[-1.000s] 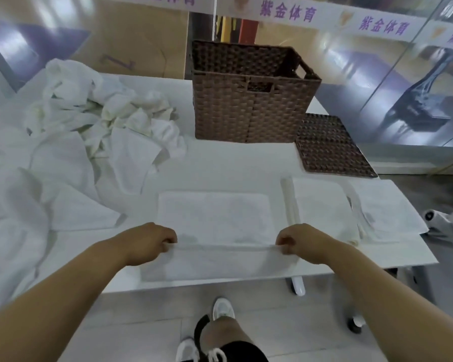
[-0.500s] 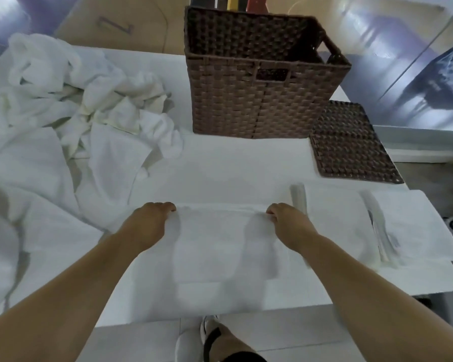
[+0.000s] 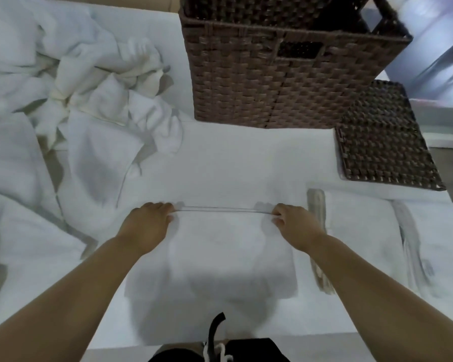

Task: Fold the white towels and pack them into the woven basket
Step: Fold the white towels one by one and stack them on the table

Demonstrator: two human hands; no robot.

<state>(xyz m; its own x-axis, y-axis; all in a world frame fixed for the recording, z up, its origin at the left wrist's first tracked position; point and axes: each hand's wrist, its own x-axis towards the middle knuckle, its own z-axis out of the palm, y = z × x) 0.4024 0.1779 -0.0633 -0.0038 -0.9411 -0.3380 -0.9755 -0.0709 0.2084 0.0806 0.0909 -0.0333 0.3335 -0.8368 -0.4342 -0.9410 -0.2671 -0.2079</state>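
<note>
Fingers of the left hand (image 3: 148,226) and right hand (image 3: 294,224) pinch the far corners of a white towel (image 3: 230,257) that lies flat on the table (image 3: 233,158) before the person. Two folded towels (image 3: 364,239) rest just to the right. Farther back stands the woven basket (image 3: 280,74), its lid (image 3: 385,142) beside it, and a crumpled towel pile (image 3: 76,87) spreads at left.

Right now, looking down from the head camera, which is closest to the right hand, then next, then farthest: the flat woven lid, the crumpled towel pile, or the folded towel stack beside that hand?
From the right hand:
1. Folded towel stack, just to its right.
2. Flat woven lid, farther back on the right.
3. Crumpled towel pile, far across on the left.
</note>
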